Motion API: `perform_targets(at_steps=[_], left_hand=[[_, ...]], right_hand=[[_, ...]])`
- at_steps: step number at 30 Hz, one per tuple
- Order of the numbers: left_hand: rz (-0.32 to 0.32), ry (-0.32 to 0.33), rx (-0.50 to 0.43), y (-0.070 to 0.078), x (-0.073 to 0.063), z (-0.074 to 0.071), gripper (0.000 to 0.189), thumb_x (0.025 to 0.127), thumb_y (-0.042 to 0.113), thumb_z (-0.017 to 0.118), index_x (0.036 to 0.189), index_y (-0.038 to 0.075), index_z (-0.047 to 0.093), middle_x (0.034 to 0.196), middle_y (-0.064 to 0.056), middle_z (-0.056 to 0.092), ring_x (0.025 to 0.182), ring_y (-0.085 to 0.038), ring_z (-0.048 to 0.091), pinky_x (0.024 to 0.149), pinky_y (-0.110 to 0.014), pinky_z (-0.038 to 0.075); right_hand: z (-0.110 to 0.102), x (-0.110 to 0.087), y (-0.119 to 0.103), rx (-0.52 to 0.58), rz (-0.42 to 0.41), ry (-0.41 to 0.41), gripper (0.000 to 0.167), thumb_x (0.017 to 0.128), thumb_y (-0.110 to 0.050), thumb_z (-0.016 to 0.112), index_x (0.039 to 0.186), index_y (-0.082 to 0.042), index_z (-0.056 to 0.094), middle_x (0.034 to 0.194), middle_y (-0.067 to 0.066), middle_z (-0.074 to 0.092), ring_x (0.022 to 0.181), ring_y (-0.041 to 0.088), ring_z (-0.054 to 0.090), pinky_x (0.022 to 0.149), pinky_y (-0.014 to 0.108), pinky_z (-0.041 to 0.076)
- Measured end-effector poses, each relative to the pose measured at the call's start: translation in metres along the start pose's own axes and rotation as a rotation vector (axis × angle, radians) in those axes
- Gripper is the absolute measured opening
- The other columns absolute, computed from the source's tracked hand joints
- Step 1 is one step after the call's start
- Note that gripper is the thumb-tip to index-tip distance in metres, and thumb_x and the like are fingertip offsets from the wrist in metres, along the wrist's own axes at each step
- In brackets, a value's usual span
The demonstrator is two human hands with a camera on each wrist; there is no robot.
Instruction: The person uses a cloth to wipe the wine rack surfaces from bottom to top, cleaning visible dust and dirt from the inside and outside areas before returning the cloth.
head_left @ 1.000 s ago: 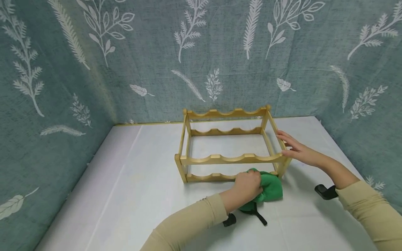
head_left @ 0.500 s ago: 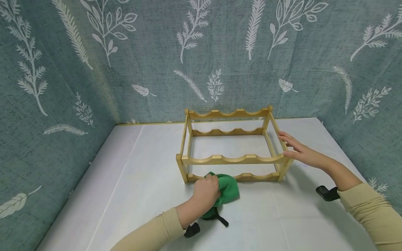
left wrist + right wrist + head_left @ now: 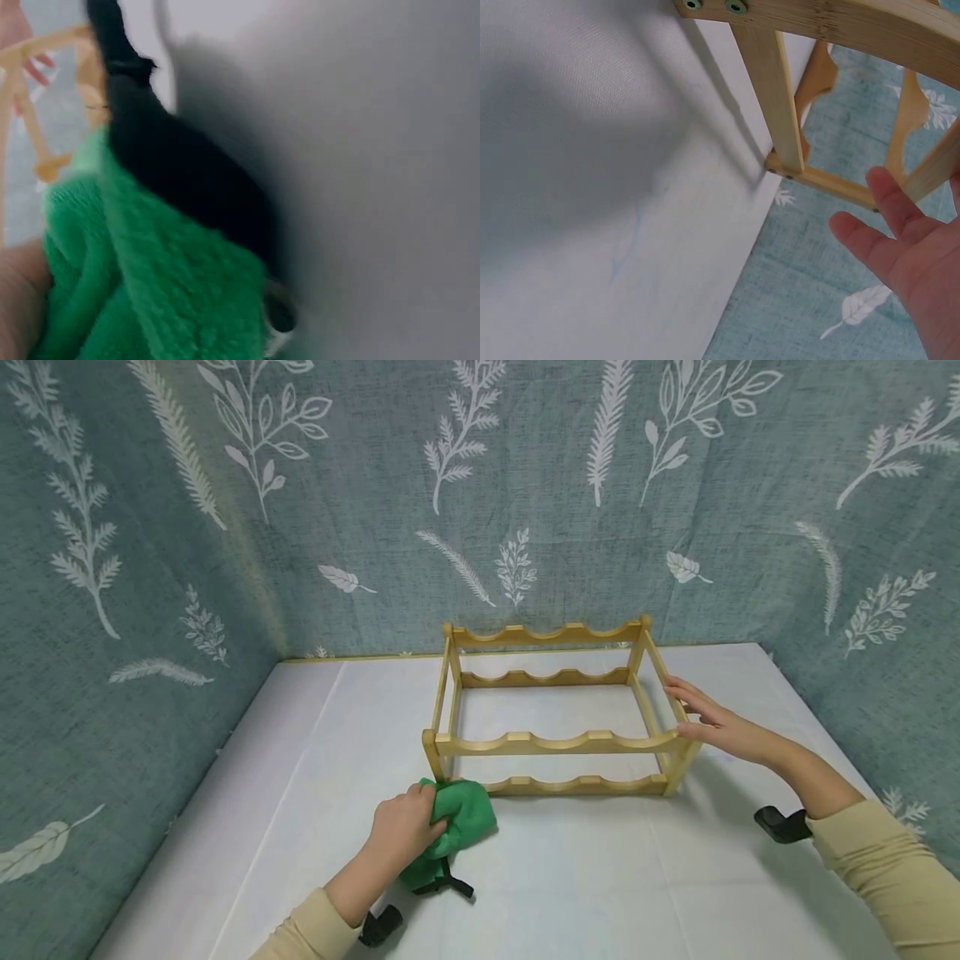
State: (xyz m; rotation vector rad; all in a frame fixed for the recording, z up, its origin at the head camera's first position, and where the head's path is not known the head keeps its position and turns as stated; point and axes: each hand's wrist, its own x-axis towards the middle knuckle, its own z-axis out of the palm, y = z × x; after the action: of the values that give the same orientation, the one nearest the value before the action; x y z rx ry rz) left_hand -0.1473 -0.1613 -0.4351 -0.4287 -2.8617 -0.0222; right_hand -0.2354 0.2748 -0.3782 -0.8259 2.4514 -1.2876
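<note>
A two-tier wooden rack (image 3: 555,743) with scalloped rails stands on the white table. My left hand (image 3: 405,827) grips a green plush cloth (image 3: 467,814) at the rack's front left corner, over the foot of the lower rail. In the left wrist view the green cloth (image 3: 180,277) bunches beside the thumb, with a dark strap-like piece (image 3: 195,180) along its edge. My right hand (image 3: 716,722) rests on the rack's right side, fingers extended over the upper side bar. The right wrist view shows the fingers of the right hand (image 3: 922,247) fairly straight.
White cloth covers the table (image 3: 570,885). A teal curtain (image 3: 360,527) with white leaf prints hangs behind and at both sides. Black wrist devices show near both forearms, one at the right wrist (image 3: 782,823).
My left hand has slid the green cloth leftward along the rack's front, from its right end to its left corner. The right hand stays on the rack's right side, and the rack stands still.
</note>
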Motion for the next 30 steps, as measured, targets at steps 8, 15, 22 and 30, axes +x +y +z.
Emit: perform_targets(at_steps=[8,15,22,30], left_hand=[[0.172,0.311,0.036,-0.018,0.008,-0.014,0.038,0.062,0.026,0.084,0.074,0.006,0.053,0.062,-0.003,0.048,0.047,-0.014,0.048,0.038,-0.026,0.038],[0.193,0.526,0.01,-0.034,0.022,-0.06,0.034,0.062,0.017,0.082,0.081,0.002,0.058,0.068,-0.009,0.056,0.052,-0.021,0.055,0.042,-0.034,0.046],[0.152,0.649,-0.115,-0.044,0.03,-0.104,0.03,0.065,0.012,0.077,0.088,0.0,0.061,0.074,-0.014,0.06,0.054,-0.024,0.057,0.042,-0.037,0.045],[0.334,0.126,-0.171,-0.045,0.014,-0.062,0.027,0.072,0.025,0.074,0.09,0.01,0.061,0.077,0.002,0.058,0.057,-0.006,0.047,0.047,-0.021,0.039]], right_hand=[[0.0,-0.002,0.0,0.003,-0.002,0.003,0.059,0.095,-0.007,0.044,0.142,0.008,0.011,0.148,0.026,-0.007,0.128,0.05,0.009,0.09,0.069,0.02],[0.0,-0.001,-0.001,-0.005,0.001,0.004,0.06,0.095,-0.009,0.044,0.143,0.007,0.011,0.149,0.025,-0.008,0.128,0.05,0.01,0.089,0.071,0.018],[0.001,-0.001,0.001,-0.009,-0.004,0.011,0.06,0.095,-0.008,0.044,0.142,0.009,0.011,0.148,0.027,-0.007,0.127,0.049,0.01,0.09,0.067,0.022],[0.002,0.0,0.0,-0.024,-0.007,0.016,0.059,0.095,-0.009,0.044,0.142,0.009,0.012,0.148,0.027,-0.007,0.127,0.049,0.013,0.091,0.064,0.024]])
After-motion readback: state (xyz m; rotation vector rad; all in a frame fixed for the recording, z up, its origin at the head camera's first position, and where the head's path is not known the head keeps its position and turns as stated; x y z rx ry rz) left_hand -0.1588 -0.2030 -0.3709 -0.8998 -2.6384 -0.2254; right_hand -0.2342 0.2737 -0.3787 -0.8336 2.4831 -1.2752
